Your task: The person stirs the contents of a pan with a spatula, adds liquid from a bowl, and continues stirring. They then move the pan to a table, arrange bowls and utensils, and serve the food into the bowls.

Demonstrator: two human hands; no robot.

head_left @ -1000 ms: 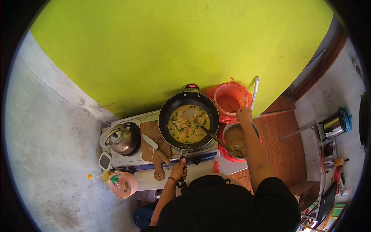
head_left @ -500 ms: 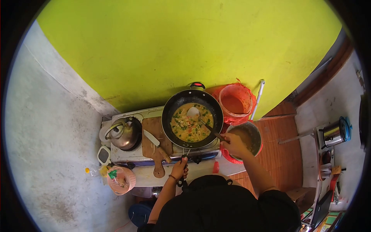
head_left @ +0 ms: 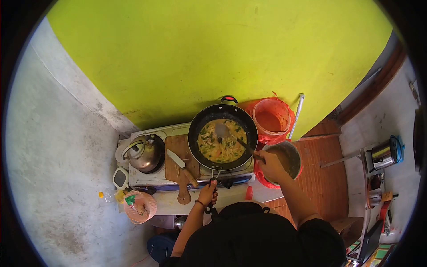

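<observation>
A dark wok (head_left: 195,151) stands on the stove, holding a yellowish broth with green leaves and pale shreds. My left hand (head_left: 207,194) is closed around the wok's long black handle at the near side. With my right hand (head_left: 269,162), at the wok's right rim, I grip the dark handle of a spatula (head_left: 247,148). Its shaft slants down into the broth, where the pale, rounded head is partly covered. Left of the wok, a knife (head_left: 175,159) with a wooden handle lies across a wooden cutting board (head_left: 181,143).
A metal kettle (head_left: 144,153) sits on the stove (head_left: 155,180) at left. Behind my right hand are a red-lined bucket (head_left: 269,116) and a pot of brownish liquid (head_left: 287,155). A pink basket (head_left: 141,209) stands at lower left. The green wall (head_left: 213,58) rises behind the wok.
The spatula head looks darker and lower in the broth, and the food around it has shifted. My right hand has moved slightly; my left hand keeps its hold on the wok handle.
</observation>
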